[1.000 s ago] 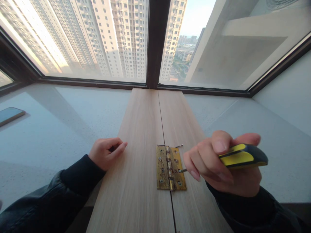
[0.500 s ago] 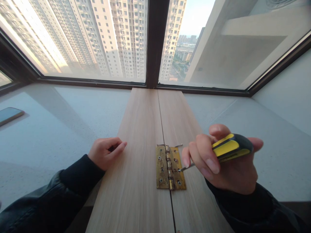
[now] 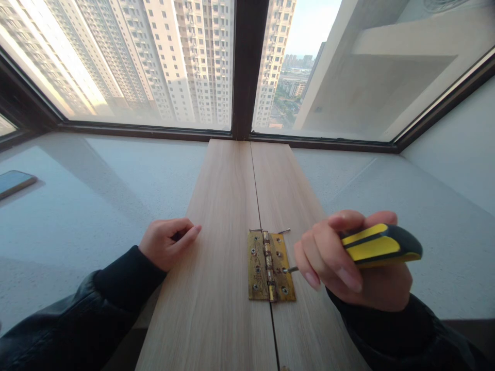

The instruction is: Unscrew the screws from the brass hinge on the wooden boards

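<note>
A brass hinge [image 3: 270,265] lies across the seam between two light wooden boards [image 3: 228,206]. My right hand [image 3: 348,268] is wrapped round a yellow and black screwdriver [image 3: 381,245], whose tip sits on a screw in the hinge's right leaf. My left hand [image 3: 167,242] rests curled on the left edge of the left board, fingers folded in with nothing seen in them. Two loose screws [image 3: 284,232] lie just beyond the hinge's top edge.
The boards lie on a pale stone window ledge [image 3: 96,196] and reach the dark window frame [image 3: 247,67] at the back. A phone [image 3: 15,181] lies far left on the ledge. A white wall rises at the right.
My right hand rocked the screwdriver handle up and back down, the tip staying on the same screw. My left hand and the hinge have not moved.
</note>
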The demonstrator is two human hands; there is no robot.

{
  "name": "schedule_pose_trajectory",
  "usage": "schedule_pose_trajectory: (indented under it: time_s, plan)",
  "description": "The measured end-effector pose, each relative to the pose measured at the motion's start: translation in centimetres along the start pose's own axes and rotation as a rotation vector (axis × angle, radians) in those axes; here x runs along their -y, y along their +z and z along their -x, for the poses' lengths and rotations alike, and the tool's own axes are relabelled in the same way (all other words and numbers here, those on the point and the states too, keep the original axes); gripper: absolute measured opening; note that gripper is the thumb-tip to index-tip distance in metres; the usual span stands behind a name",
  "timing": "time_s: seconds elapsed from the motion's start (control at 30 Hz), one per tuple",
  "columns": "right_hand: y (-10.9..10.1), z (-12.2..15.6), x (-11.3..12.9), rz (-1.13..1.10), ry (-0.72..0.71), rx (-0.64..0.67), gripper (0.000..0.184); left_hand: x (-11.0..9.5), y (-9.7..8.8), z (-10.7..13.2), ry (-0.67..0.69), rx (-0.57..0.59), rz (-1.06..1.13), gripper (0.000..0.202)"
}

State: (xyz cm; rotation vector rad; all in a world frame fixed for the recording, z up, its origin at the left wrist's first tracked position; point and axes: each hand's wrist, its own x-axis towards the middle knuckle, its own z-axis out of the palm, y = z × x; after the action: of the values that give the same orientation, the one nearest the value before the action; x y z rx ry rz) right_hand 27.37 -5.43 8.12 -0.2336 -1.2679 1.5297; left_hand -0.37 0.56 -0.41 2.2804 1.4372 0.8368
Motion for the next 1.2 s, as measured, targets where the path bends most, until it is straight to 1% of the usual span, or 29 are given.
schedule_pose_trajectory:
  time_s: [0.07, 0.13, 0.23, 0.27, 0.37, 0.43, 0.53, 0.6, 0.67, 0.73, 0.87, 0.93, 1.0, 1.07, 1.13, 1.2]
  plan:
    - [0.15, 0.01, 0.14, -0.019, 0.023, -0.003, 0.045, 0.01, 0.01, 0.02, 0.0, -0.004, 0.0, 0.039]
    - [0.0, 0.04, 0.07, -0.006, 0.022, -0.011, 0.037, 0.0, 0.0, 0.03, 0.006, -0.001, 0.003, 0.038]
    - [-0.46, 0.07, -0.3, 0.077, -0.034, -0.041, 0.028, -0.13, -0.02, 0.02, 0.007, -0.001, 0.007, 0.038]
    - [-0.55, 0.06, -0.4, 0.096, -0.056, -0.043, 0.028, -0.18, -0.03, 0.0, 0.004, -0.004, 0.008, 0.038]
    - [-0.44, -0.04, -0.4, 0.077, -0.062, -0.012, 0.038, -0.28, -0.04, -0.04, 0.0, -0.012, 0.009, 0.038]
    - [-0.19, -0.14, -0.15, 0.035, -0.018, -0.004, 0.042, -0.27, -0.05, -0.05, 0.004, -0.012, 0.006, 0.038]
    - [-0.01, -0.24, 0.22, 0.018, 0.036, -0.001, 0.043, -0.24, -0.07, -0.04, 0.005, -0.014, -0.002, 0.038]
    - [-0.11, -0.28, 0.26, 0.043, 0.018, 0.0, 0.045, -0.23, -0.08, -0.03, 0.002, -0.015, 0.001, 0.038]
    - [-0.26, -0.32, 0.15, 0.065, -0.017, -0.006, 0.043, -0.24, -0.08, -0.01, -0.001, -0.014, 0.009, 0.039]
    - [-0.3, -0.33, 0.02, 0.054, -0.036, 0.009, 0.043, -0.27, -0.09, -0.01, 0.0, -0.012, 0.01, 0.038]
    - [-0.07, -0.17, 0.07, -0.041, 0.002, 0.052, 0.051, -0.42, -0.14, -0.02, -0.002, -0.011, 0.006, 0.038]
    - [0.01, -0.01, 0.16, -0.044, 0.02, 0.032, 0.048, -0.52, -0.17, -0.04, -0.003, -0.007, 0.004, 0.038]
    - [-0.05, 0.13, 0.14, -0.02, 0.012, -0.008, 0.043, -0.62, -0.21, -0.05, -0.009, -0.008, 0.0, 0.038]
    - [-0.2, 0.15, 0.0, 0.001, -0.006, -0.041, 0.042, -0.7, -0.24, -0.07, -0.013, -0.01, -0.004, 0.038]
    - [-0.37, -0.01, -0.16, 0.037, -0.031, -0.037, 0.042, -0.78, -0.29, -0.08, -0.013, -0.005, -0.005, 0.038]
    - [-0.46, -0.29, -0.22, 0.072, -0.049, -0.006, 0.04, -0.88, -0.35, -0.06, -0.021, 0.001, -0.005, 0.039]
